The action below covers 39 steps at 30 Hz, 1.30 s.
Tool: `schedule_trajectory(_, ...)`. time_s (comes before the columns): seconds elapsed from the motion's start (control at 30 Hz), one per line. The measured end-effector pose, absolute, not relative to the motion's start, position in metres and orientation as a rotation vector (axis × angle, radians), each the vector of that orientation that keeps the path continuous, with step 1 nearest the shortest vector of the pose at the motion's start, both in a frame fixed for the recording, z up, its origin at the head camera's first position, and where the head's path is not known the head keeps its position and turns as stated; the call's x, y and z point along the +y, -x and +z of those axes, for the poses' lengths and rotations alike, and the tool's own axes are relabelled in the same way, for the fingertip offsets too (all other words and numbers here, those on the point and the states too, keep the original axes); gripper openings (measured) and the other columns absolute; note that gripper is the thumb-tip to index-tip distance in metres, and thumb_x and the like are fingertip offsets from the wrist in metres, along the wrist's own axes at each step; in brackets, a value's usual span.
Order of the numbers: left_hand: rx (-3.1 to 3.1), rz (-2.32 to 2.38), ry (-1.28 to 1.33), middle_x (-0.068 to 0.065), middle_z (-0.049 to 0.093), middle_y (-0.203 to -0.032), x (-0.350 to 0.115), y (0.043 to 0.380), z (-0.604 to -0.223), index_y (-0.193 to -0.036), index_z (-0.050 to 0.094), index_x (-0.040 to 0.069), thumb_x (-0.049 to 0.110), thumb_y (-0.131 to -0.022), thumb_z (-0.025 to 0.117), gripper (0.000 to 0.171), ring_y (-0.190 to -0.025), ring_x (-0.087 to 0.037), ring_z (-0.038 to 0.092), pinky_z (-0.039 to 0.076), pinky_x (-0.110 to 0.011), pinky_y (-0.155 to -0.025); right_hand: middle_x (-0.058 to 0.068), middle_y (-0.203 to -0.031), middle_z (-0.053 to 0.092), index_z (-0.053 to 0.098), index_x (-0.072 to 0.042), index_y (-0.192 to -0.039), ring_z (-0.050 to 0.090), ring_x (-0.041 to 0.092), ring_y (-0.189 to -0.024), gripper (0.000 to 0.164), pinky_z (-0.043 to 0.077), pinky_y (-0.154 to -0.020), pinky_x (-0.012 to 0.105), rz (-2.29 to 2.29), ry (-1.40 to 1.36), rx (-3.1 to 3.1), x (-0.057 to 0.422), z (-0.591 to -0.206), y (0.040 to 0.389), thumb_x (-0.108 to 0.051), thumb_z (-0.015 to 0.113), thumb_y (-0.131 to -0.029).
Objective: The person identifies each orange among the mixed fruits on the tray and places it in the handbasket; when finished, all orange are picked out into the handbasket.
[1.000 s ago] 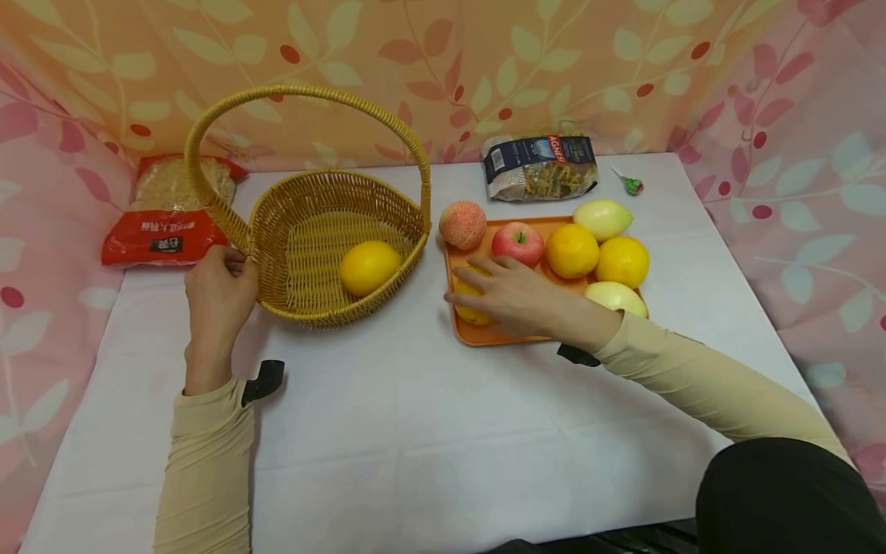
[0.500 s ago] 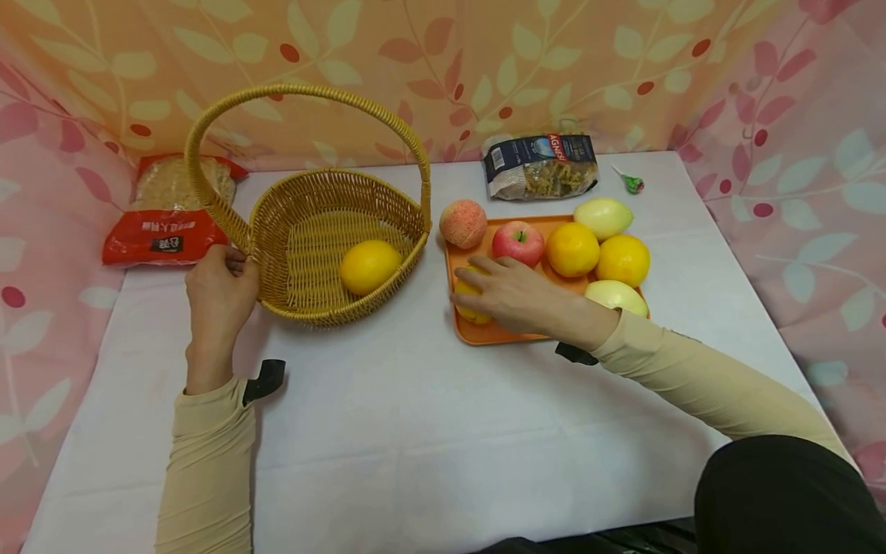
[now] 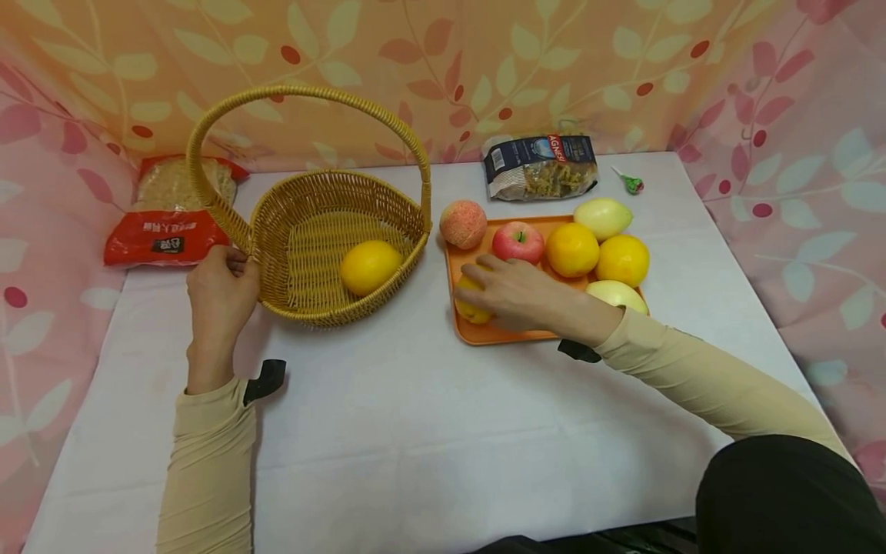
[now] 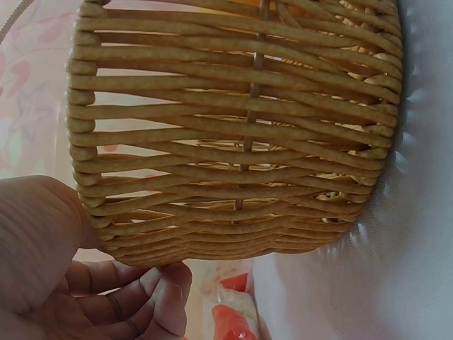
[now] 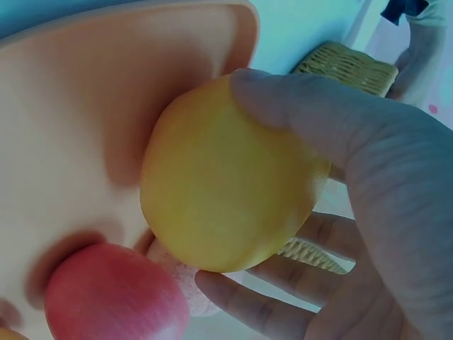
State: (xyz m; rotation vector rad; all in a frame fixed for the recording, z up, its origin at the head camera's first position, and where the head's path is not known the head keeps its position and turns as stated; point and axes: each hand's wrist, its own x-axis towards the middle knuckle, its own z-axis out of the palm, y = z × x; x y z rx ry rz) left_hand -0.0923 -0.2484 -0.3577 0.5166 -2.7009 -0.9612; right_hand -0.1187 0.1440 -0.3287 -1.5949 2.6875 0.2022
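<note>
My left hand (image 3: 220, 296) grips the rim of a wicker basket (image 4: 233, 134) by the foot of its tall handle, thumb and fingers on either side of the edge. Inside the basket lies one yellow fruit (image 3: 370, 268). At the left end of an orange tray (image 3: 477, 335), my right hand (image 3: 529, 296) holds a round yellow fruit (image 5: 226, 177), the thumb on one side and the fingers curled along the other. A red apple (image 3: 517, 242) sits close behind that hand, with a pinkish peach (image 3: 463, 225) at the tray's back left corner.
Two orange-yellow round fruits (image 3: 571, 250) and two pale green oval fruits (image 3: 614, 296) crowd the tray's right side. Behind stand a pasta bag (image 3: 540, 168) and a green-wrapped lollipop (image 3: 631, 185). A red bag (image 3: 166, 235) lies left of the basket.
My right hand's spread fingers have drawn in and curled round the yellow fruit on the tray. The left hand and the basket stay as they were.
</note>
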Motion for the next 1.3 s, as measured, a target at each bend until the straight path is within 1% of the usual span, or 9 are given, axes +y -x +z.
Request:
schedule_trajectory(0.13,-2.704,-0.960,-0.512,-0.027,0.065,-0.103,-0.249,0.093,-0.358,-0.114,0.060,-0.009,0.018,-0.094,0.048,0.036,-0.088,-0.034,0.059,0.033,-0.009,-0.057,0.014,-0.118,0.057,0.060,-0.017,-0.125,0.055,0.034,-0.104,0.052,0.053,-0.084,0.041,0.154,1.617,2.703,0.145,-0.323,0.121,-0.030,0.078,-0.079)
schedule_trajectory(0.23,-2.706,-0.959,-0.513,-0.027,0.065,-0.103,-0.249,0.094,-0.358,-0.115,0.060,-0.009,0.018,-0.093,0.048,0.037,-0.088,-0.034,0.059,0.033,-0.008,-0.055,0.015,-0.121,0.055,0.058,-0.015,-0.128,0.054,0.034,-0.104,0.058,0.052,-0.083,0.042,0.106,1.624,2.733,0.144,-0.316,0.122,-0.034,0.079,-0.077)
schedule_trajectory(0.37,-2.712,-0.963,-0.519,-0.027,0.065,-0.104,-0.250,0.094,-0.358,-0.115,0.060,-0.009,0.019,-0.094,0.048,0.037,-0.088,-0.034,0.059,0.033,-0.007,-0.054,0.016,-0.129,0.052,0.055,-0.016,-0.130,0.053,0.033,-0.108,0.062,0.054,-0.076,0.042,0.019,1.652,2.782,0.141,-0.307,0.124,-0.038,0.078,-0.078)
schedule_trajectory(0.63,-2.715,-0.975,-0.521,-0.027,0.064,-0.105,-0.250,0.095,-0.359,-0.116,0.060,-0.009,0.019,-0.094,0.048,0.037,-0.087,-0.033,0.058,0.032,-0.006,-0.053,0.017,-0.137,0.049,0.050,-0.018,-0.138,0.050,0.033,-0.120,0.063,0.055,-0.076,0.042,-0.189,1.710,2.831,0.123,-0.292,0.127,-0.036,0.071,-0.081)
schedule_trajectory(0.87,-2.713,-0.975,-0.523,-0.027,0.065,-0.104,-0.250,0.094,-0.359,-0.116,0.060,-0.009,0.019,-0.093,0.048,0.037,-0.088,-0.034,0.059,0.033,-0.006,-0.053,0.020,-0.139,0.046,0.050,-0.016,-0.138,0.049,0.035,-0.122,0.060,0.053,-0.088,0.047,-0.355,1.749,2.872,0.096,-0.282,0.136,-0.032,0.065,-0.083)
schedule_trajectory(0.97,-2.706,-0.969,-0.515,-0.027,0.065,-0.103,-0.250,0.094,-0.360,-0.115,0.060,-0.009,0.019,-0.094,0.048,0.037,-0.087,-0.034,0.059,0.032,-0.006,-0.053,0.020,-0.140,0.044,0.049,-0.016,-0.139,0.052,0.034,-0.116,0.060,0.054,-0.085,0.046,-0.416,1.710,2.904,0.084,-0.279,0.141,-0.034,0.065,-0.084)
schedule_trajectory(1.07,-2.704,-0.965,-0.513,-0.027,0.065,-0.102,-0.250,0.093,-0.359,-0.114,0.060,-0.009,0.019,-0.094,0.048,0.037,-0.087,-0.034,0.060,0.032,-0.005,-0.053,0.018,-0.140,0.043,0.047,-0.017,-0.140,0.054,0.031,-0.110,0.060,0.057,-0.074,0.043,-0.432,1.652,2.956,0.072,-0.277,0.145,-0.037,0.063,-0.086)
schedule_trajectory(1.13,-2.708,-0.972,-0.517,-0.027,0.065,-0.103,-0.251,0.094,-0.359,-0.115,0.060,-0.009,0.019,-0.094,0.048,0.037,-0.087,-0.034,0.060,0.032,-0.005,-0.053,0.018,-0.141,0.043,0.046,-0.017,-0.140,0.055,0.031,-0.110,0.059,0.057,-0.073,0.043,-0.413,1.627,2.987,0.064,-0.277,0.148,-0.039,0.061,-0.087)
schedule_trajectory(1.3,-2.719,-0.986,-0.520,-0.027,0.065,-0.104,-0.251,0.095,-0.359,-0.116,0.060,-0.009,0.019,-0.094,0.048,0.038,-0.086,-0.033,0.059,0.033,-0.006,-0.051,0.020,-0.143,0.043,0.044,-0.013,-0.142,0.056,0.036,-0.116,0.059,0.056,-0.084,0.046,-0.378,1.594,3.012,0.047,-0.277,0.158,-0.039,0.059,-0.090)
